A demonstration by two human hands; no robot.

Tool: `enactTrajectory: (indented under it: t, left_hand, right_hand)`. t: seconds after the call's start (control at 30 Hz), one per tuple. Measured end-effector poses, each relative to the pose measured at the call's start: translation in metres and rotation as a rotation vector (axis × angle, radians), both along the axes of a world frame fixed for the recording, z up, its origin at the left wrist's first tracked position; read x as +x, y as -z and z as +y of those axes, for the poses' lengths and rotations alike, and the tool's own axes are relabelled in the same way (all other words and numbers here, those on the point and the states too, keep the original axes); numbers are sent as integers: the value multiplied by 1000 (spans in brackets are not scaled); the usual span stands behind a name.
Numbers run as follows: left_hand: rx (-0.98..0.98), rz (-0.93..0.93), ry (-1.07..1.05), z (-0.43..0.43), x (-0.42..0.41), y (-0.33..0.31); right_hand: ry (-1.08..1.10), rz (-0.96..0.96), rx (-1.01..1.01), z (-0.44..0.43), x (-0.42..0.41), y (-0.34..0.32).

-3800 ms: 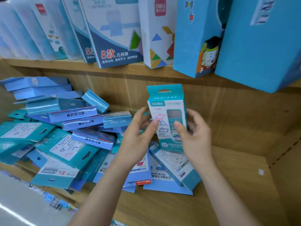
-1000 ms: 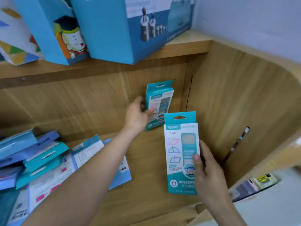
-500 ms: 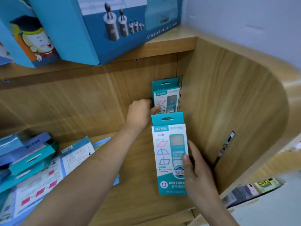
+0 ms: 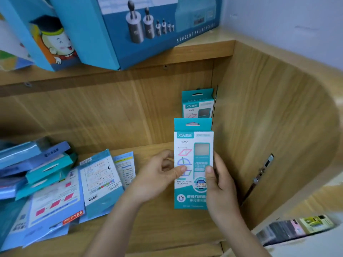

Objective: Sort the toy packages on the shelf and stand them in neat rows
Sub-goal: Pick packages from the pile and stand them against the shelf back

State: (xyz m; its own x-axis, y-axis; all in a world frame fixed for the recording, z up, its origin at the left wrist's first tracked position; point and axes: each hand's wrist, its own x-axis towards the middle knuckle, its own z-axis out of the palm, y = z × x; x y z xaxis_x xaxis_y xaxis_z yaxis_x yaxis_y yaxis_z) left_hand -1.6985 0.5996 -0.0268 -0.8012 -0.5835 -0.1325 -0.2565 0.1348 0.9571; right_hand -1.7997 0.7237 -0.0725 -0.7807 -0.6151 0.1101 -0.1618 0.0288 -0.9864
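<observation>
Shelf board ran under both grips, with bare wood from there to the back wall. Side panel stood close on the right of the right grip, so there was no room that way. Heap of packages lay flat, well off to the left of the left grip, with bare board between.

We held one teal package between the two grips, long axis upright, print facing us. The left grip pinched its left edge; the right grip's fingers curled round its right edge.

Standing package was straight beyond the held one, upright in the back corner beside the side panel. Whether it touched the panel, we couldn't tell.

Our read: a straight push away from us, kept upright, would seat it in front of that one. Both grips were equally near.
</observation>
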Motion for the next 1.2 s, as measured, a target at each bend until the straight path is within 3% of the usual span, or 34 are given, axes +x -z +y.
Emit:
enactTrajectory:
  t: [0.2, 0.47, 0.8, 1.2]
  left_hand:
    - [-350, 34, -232, -22, -25, 14]
    - [-715, -60, -317, -53, -92, 15]
    - [-807, -176, -256, -57, -105, 9]
    - [-751, -171, -197, -61, -102, -5]
  right_hand:
    - [-37, 28, 46, -5, -2, -2]
    - [-71, 28, 56, -9, -5, -3]
    - [45, 163, 74, -45, -21, -7]
    - [149, 367, 73, -74, -32, -22]
